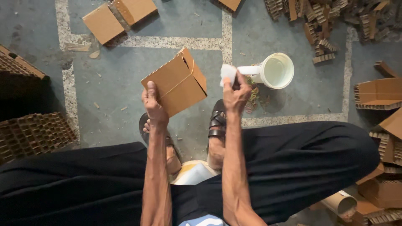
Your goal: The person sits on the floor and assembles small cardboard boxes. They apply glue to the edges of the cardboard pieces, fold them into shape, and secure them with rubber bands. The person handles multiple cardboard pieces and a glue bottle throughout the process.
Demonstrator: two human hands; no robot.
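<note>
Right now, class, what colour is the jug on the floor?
White jug, clearest in the head view.

Matt corrugated cardboard box (176, 81) — speckled floor (117, 79)

Cardboard scraps (322, 16), honeycomb panel (35, 134) and flat boxes (119, 16) litter the floor (117, 79).

The grey floor (117, 83) (pale-lined) bears a white bucket (276, 70), cardboard scraps (331, 21) and flat cardboard panels (119, 16).
</note>
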